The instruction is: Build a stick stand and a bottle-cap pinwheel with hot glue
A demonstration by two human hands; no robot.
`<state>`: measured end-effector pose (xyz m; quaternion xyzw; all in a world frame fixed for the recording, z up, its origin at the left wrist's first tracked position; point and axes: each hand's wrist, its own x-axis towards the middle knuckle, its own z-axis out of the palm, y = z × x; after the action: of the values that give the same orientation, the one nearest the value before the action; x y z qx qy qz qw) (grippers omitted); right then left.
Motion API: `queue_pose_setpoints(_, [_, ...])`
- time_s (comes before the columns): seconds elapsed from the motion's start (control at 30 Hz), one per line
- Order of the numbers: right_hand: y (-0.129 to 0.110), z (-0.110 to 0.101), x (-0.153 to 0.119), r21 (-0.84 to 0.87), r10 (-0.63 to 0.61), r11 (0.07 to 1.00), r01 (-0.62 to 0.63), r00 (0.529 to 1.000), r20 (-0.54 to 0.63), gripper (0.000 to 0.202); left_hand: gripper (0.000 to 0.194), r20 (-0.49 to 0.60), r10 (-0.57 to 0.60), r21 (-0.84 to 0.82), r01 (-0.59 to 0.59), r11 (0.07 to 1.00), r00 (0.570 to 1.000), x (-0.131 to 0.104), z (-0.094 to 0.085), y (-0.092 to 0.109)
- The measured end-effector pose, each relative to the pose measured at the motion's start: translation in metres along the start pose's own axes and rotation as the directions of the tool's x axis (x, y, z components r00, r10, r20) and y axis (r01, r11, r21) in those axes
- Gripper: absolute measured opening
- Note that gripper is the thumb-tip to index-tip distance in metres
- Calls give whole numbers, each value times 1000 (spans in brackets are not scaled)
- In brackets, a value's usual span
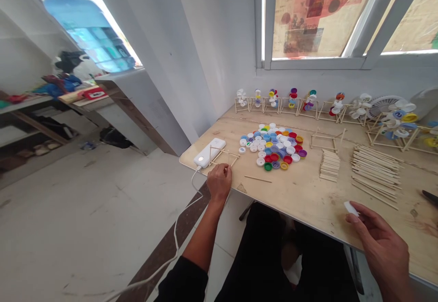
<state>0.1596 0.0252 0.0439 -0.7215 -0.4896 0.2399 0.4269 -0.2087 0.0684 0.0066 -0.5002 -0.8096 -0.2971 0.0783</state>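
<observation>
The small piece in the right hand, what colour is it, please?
White; the small piece shows best in the head view.

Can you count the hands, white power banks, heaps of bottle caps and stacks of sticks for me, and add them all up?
Hands: 2, the left hand and the right hand
White power bank: 1
Heap of bottle caps: 1
Stacks of sticks: 2, the short sticks and the long sticks
Total: 6

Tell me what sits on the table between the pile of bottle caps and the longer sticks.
In the head view, shorter sticks lie between the bottle caps and the longer sticks; a stick frame stands just beyond them, nearer the wall.
</observation>
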Motion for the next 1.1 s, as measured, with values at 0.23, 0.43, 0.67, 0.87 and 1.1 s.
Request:
queue_pose_setpoints(0.23, [4, 2, 1, -3, 16, 1000, -16, 1000, 6, 47, 22, -35, 0, -8, 0, 1000, 999, 0, 3, 0])
queue_pose_setpoints(0.43, [3, 1, 2, -13, -25, 1000, 25, 1000, -10, 46, 21, -67, -28, -31, 26, 999, 997, 1, 3, 1])
queue_pose_setpoints(0.67, [5, 3, 1, 16, -2, 1000, 2, 1000, 0, 47, 21, -68, -8, -9, 8, 1000, 998, 0, 4, 0])
queue_pose_setpoints(0.87, [4, 2, 1, 22, -43, 999, 43, 999, -21, 43, 22, -61, 21, 0, -21, 1000, 998, 0, 5, 0])
queue_pose_setpoints(1.1, [0, 1, 1, 21, -81, 996, 82, 997, -14, 40, 23, -70, 29, 7, -28, 1000, 997, -1, 7, -2])
